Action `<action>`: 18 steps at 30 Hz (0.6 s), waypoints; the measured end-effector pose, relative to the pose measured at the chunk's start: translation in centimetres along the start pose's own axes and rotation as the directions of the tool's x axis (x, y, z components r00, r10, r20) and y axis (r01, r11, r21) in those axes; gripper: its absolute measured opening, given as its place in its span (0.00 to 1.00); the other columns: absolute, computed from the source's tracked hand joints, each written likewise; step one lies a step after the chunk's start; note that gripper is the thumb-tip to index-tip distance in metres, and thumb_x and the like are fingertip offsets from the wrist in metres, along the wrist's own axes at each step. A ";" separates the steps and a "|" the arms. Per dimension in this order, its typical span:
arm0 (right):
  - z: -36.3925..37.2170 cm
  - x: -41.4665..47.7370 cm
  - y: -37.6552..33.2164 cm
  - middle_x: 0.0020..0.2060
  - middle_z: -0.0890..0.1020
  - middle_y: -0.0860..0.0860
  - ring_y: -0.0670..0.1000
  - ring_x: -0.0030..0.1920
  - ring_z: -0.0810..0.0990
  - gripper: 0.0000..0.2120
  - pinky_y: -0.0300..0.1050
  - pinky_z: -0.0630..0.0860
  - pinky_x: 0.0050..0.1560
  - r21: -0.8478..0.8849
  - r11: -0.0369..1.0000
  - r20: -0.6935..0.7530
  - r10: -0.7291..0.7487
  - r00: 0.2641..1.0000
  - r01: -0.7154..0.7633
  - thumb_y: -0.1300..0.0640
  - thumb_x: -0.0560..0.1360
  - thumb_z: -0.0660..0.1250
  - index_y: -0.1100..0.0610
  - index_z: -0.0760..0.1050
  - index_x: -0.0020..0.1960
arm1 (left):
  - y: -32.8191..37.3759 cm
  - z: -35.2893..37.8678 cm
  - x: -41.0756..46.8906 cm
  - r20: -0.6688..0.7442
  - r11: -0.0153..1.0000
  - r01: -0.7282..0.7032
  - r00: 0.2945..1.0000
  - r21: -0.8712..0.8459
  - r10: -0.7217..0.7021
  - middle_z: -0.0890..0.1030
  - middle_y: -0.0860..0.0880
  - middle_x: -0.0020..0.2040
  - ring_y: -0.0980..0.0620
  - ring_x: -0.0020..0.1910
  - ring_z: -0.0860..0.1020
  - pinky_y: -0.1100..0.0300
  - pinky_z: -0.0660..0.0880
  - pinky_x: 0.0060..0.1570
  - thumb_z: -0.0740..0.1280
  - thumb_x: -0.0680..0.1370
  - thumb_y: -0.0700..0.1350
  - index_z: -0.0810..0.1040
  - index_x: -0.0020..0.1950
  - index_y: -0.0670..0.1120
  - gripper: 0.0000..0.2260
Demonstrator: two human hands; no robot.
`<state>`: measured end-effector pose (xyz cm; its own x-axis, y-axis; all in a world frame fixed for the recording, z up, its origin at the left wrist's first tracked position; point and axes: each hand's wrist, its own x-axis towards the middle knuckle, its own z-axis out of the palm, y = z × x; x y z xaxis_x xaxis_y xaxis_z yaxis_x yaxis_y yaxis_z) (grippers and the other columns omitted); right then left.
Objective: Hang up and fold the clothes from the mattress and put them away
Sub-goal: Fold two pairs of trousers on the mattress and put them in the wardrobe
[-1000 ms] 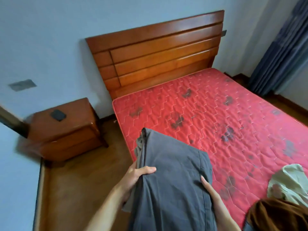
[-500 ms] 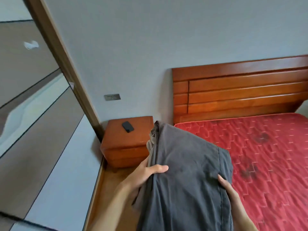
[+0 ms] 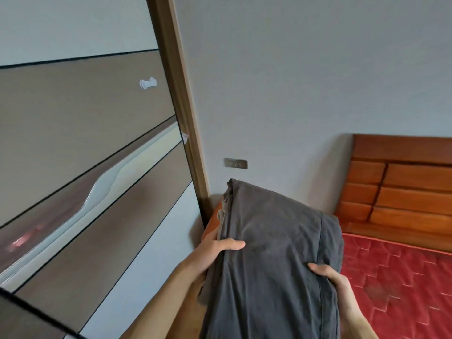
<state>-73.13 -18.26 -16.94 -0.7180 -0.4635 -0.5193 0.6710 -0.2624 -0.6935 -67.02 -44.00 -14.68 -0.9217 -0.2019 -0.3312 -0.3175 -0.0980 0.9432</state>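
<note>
Folded grey garment [image 3: 269,253] sits between my left hand [image 3: 215,250] and right hand [image 3: 335,281], fingers clamped on its edges, lifted clear of the red mattress [image 3: 396,277]. Folding looks done; stowing behind the closet door [image 3: 85,192] at left remains.

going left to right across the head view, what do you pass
wardrobe door → brown door frame → left hand → folded grey garment → right hand → red mattress, with the wooden headboard above it
</note>
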 end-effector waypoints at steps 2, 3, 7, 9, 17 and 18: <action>0.9 3.4 -2.2 0.49 0.84 0.66 0.62 0.42 0.86 0.31 0.54 0.75 0.49 -0.020 1.000 0.030 0.025 0.999 -0.024 0.61 0.56 0.73 0.68 0.78 0.59 | 1.6 -1.0 2.6 -0.023 1.000 0.008 1.000 0.025 -0.008 0.83 0.49 0.61 0.48 0.58 0.82 0.50 0.76 0.64 0.77 0.67 0.49 0.73 0.70 0.50 0.33; 1.2 5.3 -3.2 0.50 0.84 0.65 0.62 0.42 0.86 0.32 0.54 0.75 0.49 -0.025 0.999 0.053 0.028 0.998 -0.026 0.60 0.56 0.73 0.68 0.78 0.59 | 2.6 -1.5 3.7 -0.036 0.999 0.019 0.999 0.033 -0.018 0.83 0.49 0.60 0.48 0.58 0.83 0.52 0.77 0.62 0.77 0.67 0.50 0.73 0.70 0.50 0.32; 3.3 11.5 -6.8 0.51 0.84 0.65 0.62 0.46 0.86 0.42 0.56 0.75 0.54 -0.026 0.999 0.105 0.029 0.994 -0.026 0.58 0.42 0.80 0.67 0.79 0.56 | 5.6 -3.4 8.2 -0.107 0.998 0.029 0.994 0.049 -0.024 0.84 0.52 0.59 0.52 0.57 0.83 0.55 0.78 0.61 0.75 0.70 0.52 0.75 0.68 0.51 0.27; 4.3 14.1 -8.0 0.53 0.84 0.65 0.64 0.52 0.84 0.44 0.58 0.74 0.61 -0.022 0.998 0.131 0.057 0.990 -0.054 0.58 0.43 0.80 0.67 0.79 0.58 | 6.5 -4.4 10.4 -0.169 0.996 0.021 0.986 0.089 -0.006 0.83 0.54 0.60 0.52 0.58 0.83 0.51 0.76 0.65 0.76 0.69 0.57 0.75 0.68 0.53 0.29; 9.2 23.4 -11.8 0.55 0.83 0.65 0.65 0.56 0.82 0.38 0.63 0.71 0.67 0.000 0.997 0.190 0.072 0.979 -0.073 0.59 0.51 0.78 0.68 0.78 0.60 | 9.1 -9.4 20.6 -0.292 0.988 0.048 0.956 0.148 -0.003 0.82 0.58 0.61 0.55 0.61 0.80 0.54 0.72 0.68 0.64 0.75 0.68 0.77 0.66 0.54 0.26; 9.8 24.5 -12.3 0.55 0.83 0.65 0.65 0.56 0.82 0.37 0.63 0.71 0.67 -0.002 0.998 0.188 0.063 0.980 -0.064 0.58 0.51 0.77 0.67 0.78 0.60 | 9.4 -10.2 22.0 -0.292 0.983 0.056 0.956 0.174 -0.003 0.81 0.60 0.60 0.57 0.61 0.79 0.57 0.72 0.68 0.59 0.78 0.68 0.78 0.64 0.56 0.23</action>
<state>-97.18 -34.69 -16.28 -0.6264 -0.6301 -0.4590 0.7154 -0.2307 -0.6595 -87.98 -59.26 -13.36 -0.8155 -0.4772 -0.3273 -0.4027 0.0617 0.9133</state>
